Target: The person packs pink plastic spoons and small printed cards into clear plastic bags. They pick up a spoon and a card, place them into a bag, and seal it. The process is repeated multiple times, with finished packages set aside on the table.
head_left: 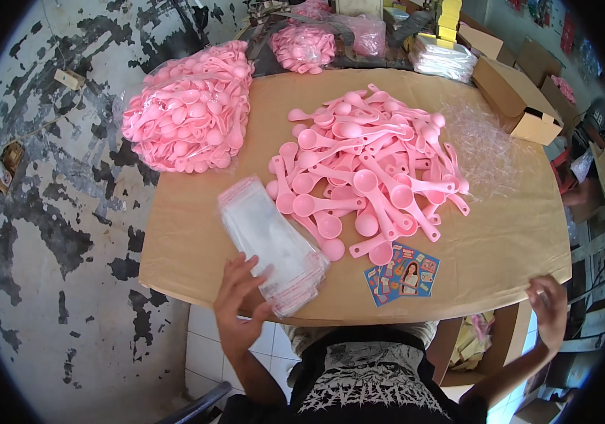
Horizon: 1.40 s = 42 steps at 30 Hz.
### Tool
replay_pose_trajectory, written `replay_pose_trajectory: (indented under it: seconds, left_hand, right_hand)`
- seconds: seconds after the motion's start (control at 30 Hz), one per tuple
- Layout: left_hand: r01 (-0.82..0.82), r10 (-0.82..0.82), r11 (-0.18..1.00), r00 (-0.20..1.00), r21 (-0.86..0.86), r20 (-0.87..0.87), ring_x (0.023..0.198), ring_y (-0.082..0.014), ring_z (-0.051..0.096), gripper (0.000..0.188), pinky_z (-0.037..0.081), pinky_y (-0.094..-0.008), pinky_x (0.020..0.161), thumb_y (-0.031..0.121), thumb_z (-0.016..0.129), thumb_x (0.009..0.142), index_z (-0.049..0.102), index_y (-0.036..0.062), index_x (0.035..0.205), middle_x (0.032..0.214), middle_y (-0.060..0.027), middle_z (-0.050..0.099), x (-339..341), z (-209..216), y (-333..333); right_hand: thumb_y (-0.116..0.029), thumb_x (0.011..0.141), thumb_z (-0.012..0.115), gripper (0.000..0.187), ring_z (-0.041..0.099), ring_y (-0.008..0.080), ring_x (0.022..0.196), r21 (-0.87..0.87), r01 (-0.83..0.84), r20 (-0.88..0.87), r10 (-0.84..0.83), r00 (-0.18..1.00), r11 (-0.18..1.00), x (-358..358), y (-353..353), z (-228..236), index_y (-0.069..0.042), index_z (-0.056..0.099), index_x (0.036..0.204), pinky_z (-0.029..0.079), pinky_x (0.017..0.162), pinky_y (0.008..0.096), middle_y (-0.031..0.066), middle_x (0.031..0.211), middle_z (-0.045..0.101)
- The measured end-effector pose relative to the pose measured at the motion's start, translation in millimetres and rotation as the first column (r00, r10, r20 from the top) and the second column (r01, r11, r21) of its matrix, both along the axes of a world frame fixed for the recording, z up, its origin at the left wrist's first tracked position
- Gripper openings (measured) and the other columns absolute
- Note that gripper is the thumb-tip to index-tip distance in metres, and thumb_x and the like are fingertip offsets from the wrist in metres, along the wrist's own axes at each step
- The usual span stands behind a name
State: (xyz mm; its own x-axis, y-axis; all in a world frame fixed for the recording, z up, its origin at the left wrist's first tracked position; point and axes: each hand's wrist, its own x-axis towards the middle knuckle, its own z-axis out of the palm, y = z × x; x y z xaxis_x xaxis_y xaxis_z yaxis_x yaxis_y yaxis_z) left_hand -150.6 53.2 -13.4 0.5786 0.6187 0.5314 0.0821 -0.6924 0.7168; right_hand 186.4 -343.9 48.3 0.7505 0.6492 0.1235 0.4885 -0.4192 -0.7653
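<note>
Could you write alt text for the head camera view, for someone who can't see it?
A person's left hand rests its fingers on a stack of clear plastic bags on a tan table, while the right hand touches the table's far right edge. A loose heap of pink plastic scoops fills the middle, with blue printed cards near the front and a bagged batch of scoops at back left.

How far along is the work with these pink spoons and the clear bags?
Done: no filled small bag shows on the table. In hand: the left hand rests its fingertips on the stack of clear bags; the right hand sits at the table's right edge, holding nothing I can see. Left: the loose pile of pink spoons, the printed cards and a full sack of spoons all lie untouched.
</note>
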Motion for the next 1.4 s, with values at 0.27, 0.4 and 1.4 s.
replay_pose_trajectory:
  seconds: [0.27, 0.4, 1.4]
  left_hand:
    - [-0.123, 0.150, 0.976, 0.977, 0.181, -0.149, 0.124, -0.0350, 0.051, 0.025, 0.028, -0.0527, 0.110, 0.006, 0.077, 0.072, 0.071, 0.0059, 0.096, 0.116, -0.0096, 0.066, 34, -11, -22]
    - [-0.125, 0.146, 0.978, 0.982, 0.168, -0.120, 0.125, -0.0352, 0.051, 0.025, 0.029, -0.0519, 0.110, 0.005, 0.076, 0.073, 0.070, 0.0040, 0.098, 0.116, -0.0111, 0.066, 43, -13, -27]
    - [0.384, -0.267, 0.680, 0.923, -0.624, 0.276, 0.125, -0.0330, 0.050, 0.046, 0.034, -0.0469, 0.108, 0.030, 0.045, 0.100, 0.054, -0.0066, 0.126, 0.129, -0.0197, 0.057, 90, 32, -89]
  right_hand:
    - [-0.030, 0.091, 0.064, 0.030, 0.064, 0.0263, 0.077, -0.023, -0.748, 0.121, 0.744, 0.657, 0.664, -71, 291, 7, 0.000, 0.065, 0.098, 0.050, 0.069, 0.0362, 0.0120, 0.081, 0.064]
    - [-0.039, 0.089, 0.063, 0.038, 0.064, 0.0266, 0.079, -0.307, -0.673, 0.322, 0.739, 0.592, 0.673, -79, 348, -22, -0.001, 0.066, 0.095, 0.050, 0.069, 0.0374, 0.0116, 0.082, 0.065]
    - [-0.014, 0.090, 0.064, 0.026, 0.065, 0.0279, 0.072, 0.061, -0.871, 0.006, 0.872, 0.489, 0.488, -55, 240, 39, -0.006, 0.062, 0.115, 0.052, 0.069, 0.0357, 0.0113, 0.089, 0.068]
